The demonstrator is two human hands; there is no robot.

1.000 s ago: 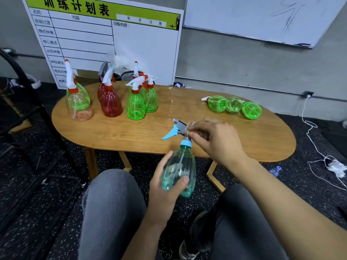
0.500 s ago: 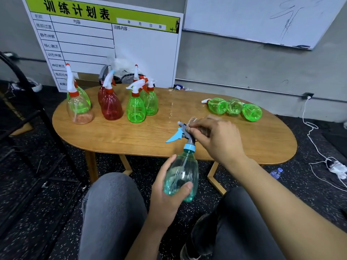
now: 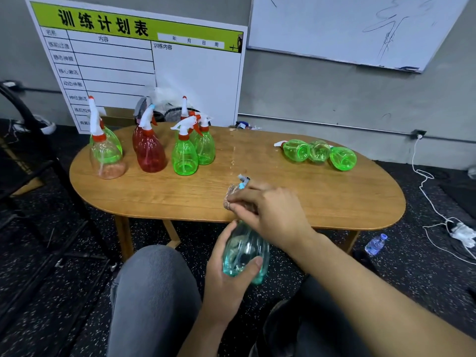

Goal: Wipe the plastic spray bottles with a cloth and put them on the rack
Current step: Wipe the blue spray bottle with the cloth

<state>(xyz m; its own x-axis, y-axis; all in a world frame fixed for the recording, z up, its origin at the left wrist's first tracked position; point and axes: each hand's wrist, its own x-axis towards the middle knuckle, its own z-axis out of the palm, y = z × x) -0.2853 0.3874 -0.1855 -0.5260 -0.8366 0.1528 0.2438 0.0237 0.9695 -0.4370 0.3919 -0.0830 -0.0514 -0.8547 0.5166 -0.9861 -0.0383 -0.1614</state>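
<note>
Left hand (image 3: 226,276) grips teal spray bottle (image 3: 244,253) body, fingers wrapped around. Right hand (image 3: 270,212) fingers curl, pressing cloth (image 3: 230,197) onto bottle neck, above table (image 3: 334,197) edge.

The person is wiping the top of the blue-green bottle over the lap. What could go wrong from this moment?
1. The left hand alone holds the clear teal plastic spray bottle by its body, off the table; firm rubbing by the right hand with the small speckled cloth might twist it loose onto the floor.
2. The three green plastic bottles lying on their sides on the oval wooden table could roll if it is bumped.
</note>
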